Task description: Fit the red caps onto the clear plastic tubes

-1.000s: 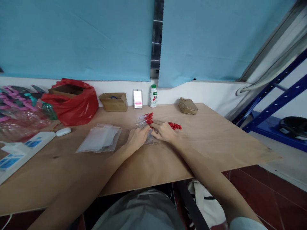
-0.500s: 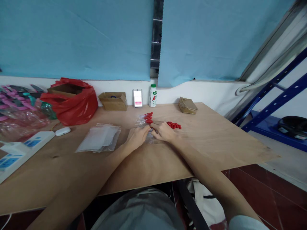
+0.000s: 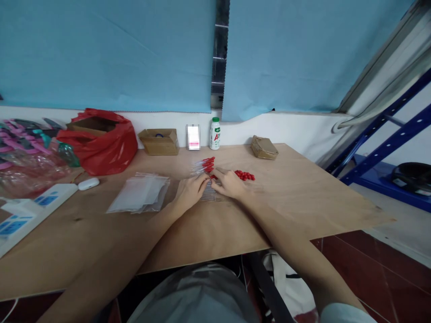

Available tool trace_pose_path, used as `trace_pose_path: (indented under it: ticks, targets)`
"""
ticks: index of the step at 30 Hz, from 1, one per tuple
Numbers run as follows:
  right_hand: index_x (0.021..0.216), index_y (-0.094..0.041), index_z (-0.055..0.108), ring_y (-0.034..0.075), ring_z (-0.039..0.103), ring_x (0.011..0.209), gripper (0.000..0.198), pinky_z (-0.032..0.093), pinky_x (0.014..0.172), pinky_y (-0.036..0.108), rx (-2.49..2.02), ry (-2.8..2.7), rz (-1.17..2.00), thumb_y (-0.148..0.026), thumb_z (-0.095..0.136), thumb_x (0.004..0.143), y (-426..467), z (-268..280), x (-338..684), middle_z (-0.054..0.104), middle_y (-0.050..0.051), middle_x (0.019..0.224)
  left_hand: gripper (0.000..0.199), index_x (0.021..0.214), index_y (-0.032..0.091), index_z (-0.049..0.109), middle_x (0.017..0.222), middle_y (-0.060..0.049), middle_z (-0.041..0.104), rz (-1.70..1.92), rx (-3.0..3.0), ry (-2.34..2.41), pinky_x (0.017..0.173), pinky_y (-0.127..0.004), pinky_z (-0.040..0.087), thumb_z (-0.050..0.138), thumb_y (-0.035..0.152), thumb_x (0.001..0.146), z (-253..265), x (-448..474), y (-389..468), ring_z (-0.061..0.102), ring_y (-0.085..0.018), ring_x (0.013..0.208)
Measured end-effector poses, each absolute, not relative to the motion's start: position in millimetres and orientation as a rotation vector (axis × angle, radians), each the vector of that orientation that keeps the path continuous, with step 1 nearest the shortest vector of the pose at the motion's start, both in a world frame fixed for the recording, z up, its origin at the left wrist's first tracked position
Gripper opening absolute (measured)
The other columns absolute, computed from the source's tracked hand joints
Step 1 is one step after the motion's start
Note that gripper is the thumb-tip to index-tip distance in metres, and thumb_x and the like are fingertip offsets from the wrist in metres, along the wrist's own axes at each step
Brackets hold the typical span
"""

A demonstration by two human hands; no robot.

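Observation:
My left hand [image 3: 191, 190] and my right hand [image 3: 230, 183] meet over the middle of the table, fingertips pinched close together. A bit of red shows between them, but the fingers hide most of what they hold. Under the fingertips lies a row of thin, shiny rods [image 3: 208, 194]. Just beyond the hands is a pile of similar thin rods with red ends [image 3: 208, 164], their pale shafts pointing left. A cluster of small, round red pieces [image 3: 244, 175] rests beside my right hand.
Clear plastic bags [image 3: 139, 193] lie left of my hands. Along the wall stand a red bag [image 3: 101, 152], an open cardboard box [image 3: 159, 143], a phone-like screen [image 3: 193, 137], a white bottle [image 3: 215, 134] and a brown packet [image 3: 264, 148]. A power strip [image 3: 40, 211] occupies the left side.
My hands stay over the rods with only small finger movements. The fingertips have parted slightly, and a little more red shows between them.

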State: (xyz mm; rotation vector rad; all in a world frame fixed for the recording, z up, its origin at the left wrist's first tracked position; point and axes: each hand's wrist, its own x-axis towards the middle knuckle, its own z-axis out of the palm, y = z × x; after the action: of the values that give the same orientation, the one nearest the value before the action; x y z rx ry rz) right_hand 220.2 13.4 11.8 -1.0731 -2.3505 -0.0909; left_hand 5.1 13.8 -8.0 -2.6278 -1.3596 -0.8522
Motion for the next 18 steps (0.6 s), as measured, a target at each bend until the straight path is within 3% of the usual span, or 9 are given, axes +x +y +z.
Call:
trace_pose_path:
  ticks: [4, 11, 18]
  targets:
    - [0.109, -0.018, 0.065, 0.021, 0.063, 0.087, 0.019, 0.038, 0.076, 0.029, -1.143, -2.376, -0.115, -0.03, 0.051, 0.103, 10, 16, 219, 0.07, 0.009, 0.105, 0.032, 0.117, 0.026, 0.07, 0.107, -0.006, 0.08, -0.818, -2.641, -1.335, 0.069, -0.032, 0.044, 0.041, 0.039, 0.11, -6, 5, 13, 0.073, -0.023, 0.087]
    - [0.096, -0.021, 0.067, 0.02, 0.061, 0.075, 0.017, 0.027, 0.066, 0.03, -1.289, -2.426, -0.159, -0.028, 0.052, 0.097, 2, 20, 212, 0.072, 0.006, 0.089, 0.031, 0.113, 0.025, 0.072, 0.104, -0.006, 0.079, -0.738, -2.681, -1.159, 0.071, -0.032, 0.045, 0.043, 0.031, 0.109, -4, 2, 14, 0.072, -0.023, 0.088]
    - [0.094, -0.02, 0.067, 0.02, 0.059, 0.073, 0.016, 0.027, 0.066, 0.03, -1.308, -2.435, -0.168, -0.025, 0.051, 0.093, 1, 20, 208, 0.073, 0.007, 0.087, 0.029, 0.114, 0.024, 0.074, 0.105, -0.006, 0.079, -0.734, -2.714, -1.058, 0.073, -0.031, 0.048, 0.046, 0.028, 0.108, -2, -1, 19, 0.073, -0.021, 0.089]
